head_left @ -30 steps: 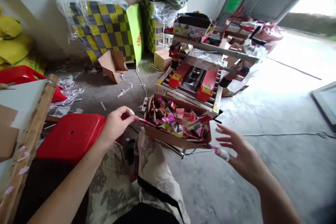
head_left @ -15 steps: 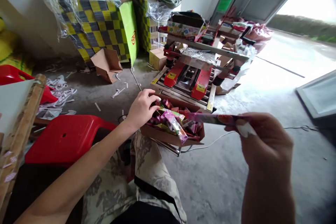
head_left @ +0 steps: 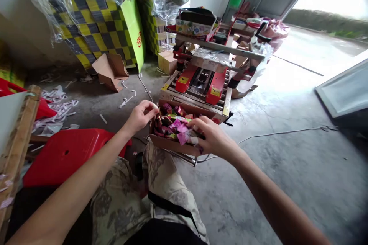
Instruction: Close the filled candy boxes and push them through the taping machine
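A shallow cardboard box [head_left: 169,144] full of bright pink, green and red packets [head_left: 175,125] rests in front of my knee. My left hand [head_left: 141,115] pinches the box's left flap, fingers closed on the cardboard. Over the box's right side my right hand [head_left: 209,138] lies on the packets with its fingers curled around some of them. My patterned trouser leg [head_left: 143,199] fills the foreground under both arms.
A red carton-sealing machine [head_left: 201,80] stands just behind the box. A red plastic stool [head_left: 66,157] is at my left, a wooden frame [head_left: 17,149] beyond it. Yellow-black checkered cartons [head_left: 94,26] and a torn box [head_left: 110,69] line the back wall. A cable [head_left: 287,133] crosses the concrete floor.
My right hand, which held a long packet up in the air, has come down into the box. My left hand slid from inside the box to its left flap.
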{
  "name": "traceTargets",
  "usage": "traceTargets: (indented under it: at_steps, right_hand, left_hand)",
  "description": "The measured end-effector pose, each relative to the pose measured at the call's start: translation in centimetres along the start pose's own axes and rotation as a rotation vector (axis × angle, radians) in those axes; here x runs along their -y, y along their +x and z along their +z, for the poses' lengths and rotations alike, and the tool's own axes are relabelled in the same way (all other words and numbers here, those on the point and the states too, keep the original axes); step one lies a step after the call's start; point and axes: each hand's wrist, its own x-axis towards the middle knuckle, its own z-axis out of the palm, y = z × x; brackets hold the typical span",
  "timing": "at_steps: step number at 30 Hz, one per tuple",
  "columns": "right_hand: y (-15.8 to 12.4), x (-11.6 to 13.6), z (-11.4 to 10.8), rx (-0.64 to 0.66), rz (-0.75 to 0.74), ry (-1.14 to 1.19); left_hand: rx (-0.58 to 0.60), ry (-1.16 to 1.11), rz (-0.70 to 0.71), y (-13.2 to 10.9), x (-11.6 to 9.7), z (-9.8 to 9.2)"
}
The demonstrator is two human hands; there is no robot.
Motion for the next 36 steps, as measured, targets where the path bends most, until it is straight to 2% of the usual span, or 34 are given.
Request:
traceTargets:
  at_steps: [4,7,9,11,13,16,18,20,22,25,28,30,34,36]
  right_hand:
    - [4.9,-1.9,2.4,0.283,-0.009,-0.281]
    - [7.0,-2.2,3.9,0.401,-0.024,-0.379]
    - [7.3,-1.8,4.0,0.436,-0.033,-0.379]
    - [6.8,-1.2,3.2,0.447,-0.037,-0.357]
    - [5.8,-0.8,1.3,0.409,-0.048,-0.274]
    - [3.2,-1.5,-2.6,0.205,-0.005,-0.092]
    - [1.0,-3.0,-4.9,0.085,0.084,0.010]
    - [-1.2,-4.8,-6.0,0.096,0.183,0.165]
    - [-2.7,-6.4,-5.7,0.212,0.258,0.415]
    - [-2.5,-7.1,-3.1,0.362,0.258,0.707]
    - [-0.2,-6.1,-0.4,0.436,0.180,0.644]
    - [1.4,-5.6,0.5,0.536,0.124,0.587]
    - [2.4,-5.1,0.2,0.799,-0.030,0.629]
    - [2.2,-4.9,0.1,0.799,-0.029,0.569]
  left_hand:
    - [0.300,-0.029,-0.010,2.2,-0.7,1.2]
    - [0.582,0.155,0.050,3.4,-1.9,3.0]
    - [0.719,0.310,0.093,4.0,-2.4,4.0]
    - [0.838,0.357,0.090,4.5,-2.8,4.3]
    - [0.971,0.274,0.017,5.0,-3.0,4.0]
    - [1.104,0.150,-0.107,5.4,-3.1,3.4]
    - [1.128,0.157,-0.136,5.6,-3.0,3.4]
    - [1.126,0.201,-0.133,5.7,-2.8,3.8]
    - [1.119,0.267,-0.085,5.7,-2.6,4.4]
    - [1.085,0.443,0.027,5.8,-2.5,5.4]
    - [1.047,0.635,0.105,5.7,-2.7,6.5]
    - [1.025,0.732,0.123,5.5,-2.9,7.2]
    - [1.025,0.865,0.088,5.1,-3.3,8.7]
    - [1.041,0.884,0.078,5.3,-3.2,9.0]
